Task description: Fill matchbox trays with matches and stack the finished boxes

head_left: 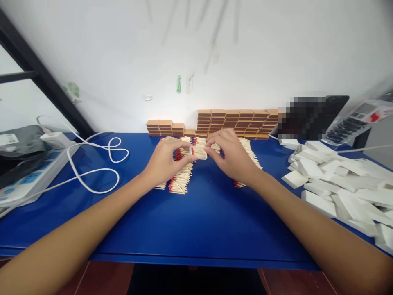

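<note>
A small white matchbox tray (199, 154) with matches in it is held up between my two hands, over the middle of the blue table. My left hand (167, 159) pinches its left end between thumb and fingers. At the right end, my right hand (230, 153) has thumb and fingertips closed on the tray. Rows of loose red-tipped matches (180, 180) lie on the table under and behind both hands, partly hidden by them. Another row of matches (250, 151) shows beyond my right hand.
Stacked matchboxes (236, 121) line the wall, with a lower stack (164, 126) further left. White empty trays (331, 172) are heaped at right, near a dark tablet-like device (310, 119) and a plastic bottle (353, 123). A power strip (30, 180) and white cable (92, 190) lie at left.
</note>
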Tool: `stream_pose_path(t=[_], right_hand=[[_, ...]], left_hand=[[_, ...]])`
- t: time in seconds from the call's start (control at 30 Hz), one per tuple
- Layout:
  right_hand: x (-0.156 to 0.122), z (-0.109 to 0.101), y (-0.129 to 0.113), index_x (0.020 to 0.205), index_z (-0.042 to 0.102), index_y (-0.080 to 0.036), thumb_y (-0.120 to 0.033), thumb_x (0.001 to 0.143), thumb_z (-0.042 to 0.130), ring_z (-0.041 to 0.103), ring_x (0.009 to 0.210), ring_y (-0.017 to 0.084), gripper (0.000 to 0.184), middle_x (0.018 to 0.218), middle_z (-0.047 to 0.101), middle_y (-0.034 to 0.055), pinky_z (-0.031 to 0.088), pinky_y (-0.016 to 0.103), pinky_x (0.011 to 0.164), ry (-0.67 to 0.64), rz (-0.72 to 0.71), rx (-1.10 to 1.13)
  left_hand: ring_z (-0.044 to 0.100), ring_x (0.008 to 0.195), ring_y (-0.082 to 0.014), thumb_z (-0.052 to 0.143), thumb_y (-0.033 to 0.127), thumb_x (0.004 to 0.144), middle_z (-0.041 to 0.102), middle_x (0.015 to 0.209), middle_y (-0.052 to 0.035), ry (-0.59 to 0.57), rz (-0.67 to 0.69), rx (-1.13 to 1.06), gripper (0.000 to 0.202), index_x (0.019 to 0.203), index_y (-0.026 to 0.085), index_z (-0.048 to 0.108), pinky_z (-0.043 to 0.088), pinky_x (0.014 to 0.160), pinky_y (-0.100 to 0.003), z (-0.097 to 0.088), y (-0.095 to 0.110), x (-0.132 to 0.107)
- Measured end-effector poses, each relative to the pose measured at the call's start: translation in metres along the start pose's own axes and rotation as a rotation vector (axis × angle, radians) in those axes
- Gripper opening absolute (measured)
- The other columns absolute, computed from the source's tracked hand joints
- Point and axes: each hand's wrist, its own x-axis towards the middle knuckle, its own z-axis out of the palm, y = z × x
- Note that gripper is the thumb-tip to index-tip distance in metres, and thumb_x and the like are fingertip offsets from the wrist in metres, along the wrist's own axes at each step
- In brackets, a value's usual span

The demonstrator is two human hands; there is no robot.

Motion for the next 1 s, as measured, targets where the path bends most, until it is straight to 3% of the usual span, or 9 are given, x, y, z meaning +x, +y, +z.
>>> stream_pose_path(t=[0.17, 0.33, 0.57, 0.87, 1.0], right_hand=[[-0.005, 0.007, 0.012, 0.101, 0.073, -0.025, -0.028, 0.106, 0.059, 0.057, 0.112, 0.033, 0.015, 0.109, 0.072, 0.0122, 0.048, 0.054, 0.101, -0.045, 0.01, -0.063], [-0.009, 0.02, 0.021, 0.109, 0.078, -0.027, -0.03, 0.106, 0.059, 0.056, 0.119, 0.034, 0.019, 0.116, 0.07, 0.0129, 0.048, 0.056, 0.104, -0.175, -0.034, -0.068], [-0.009, 0.025, 0.025, 0.092, 0.067, -0.025, -0.025, 0.103, 0.063, 0.056, 0.113, 0.032, 0.012, 0.108, 0.07, 0.0108, 0.048, 0.053, 0.101, -0.209, -0.024, -0.07], [-0.01, 0.014, 0.02, 0.09, 0.063, -0.025, -0.023, 0.103, 0.057, 0.056, 0.12, 0.033, 0.015, 0.118, 0.07, 0.0139, 0.047, 0.055, 0.106, -0.223, -0.017, -0.081], [-0.006, 0.0, 0.023, 0.09, 0.064, -0.025, -0.031, 0.104, 0.058, 0.058, 0.121, 0.033, 0.017, 0.12, 0.072, 0.0125, 0.046, 0.057, 0.107, -0.245, 0.023, -0.011]], left_hand=[[0.074, 0.104, -0.0275, 0.086, 0.041, 0.093, 0.084, 0.104, -0.0018, 0.118, -0.089, 0.102, 0.018, 0.1, 0.025, 0.079, 0.053, 0.097, -0.044, -0.005, -0.002, 0.003], [0.073, 0.106, -0.0287, 0.086, 0.04, 0.093, 0.084, 0.106, -0.0019, 0.128, -0.091, 0.121, 0.017, 0.101, 0.026, 0.079, 0.054, 0.099, -0.047, -0.005, -0.003, 0.003], [0.073, 0.107, -0.029, 0.085, 0.04, 0.094, 0.084, 0.107, -0.0017, 0.131, -0.078, 0.123, 0.017, 0.101, 0.026, 0.078, 0.053, 0.099, -0.048, -0.003, -0.004, 0.002], [0.072, 0.106, -0.0298, 0.086, 0.04, 0.093, 0.084, 0.105, -0.0016, 0.113, -0.081, 0.13, 0.018, 0.102, 0.027, 0.078, 0.053, 0.098, -0.048, -0.003, -0.005, 0.002], [0.072, 0.107, -0.0304, 0.087, 0.041, 0.092, 0.084, 0.108, -0.0026, 0.096, -0.068, 0.157, 0.02, 0.103, 0.027, 0.078, 0.052, 0.099, -0.048, -0.003, -0.008, 0.003]])
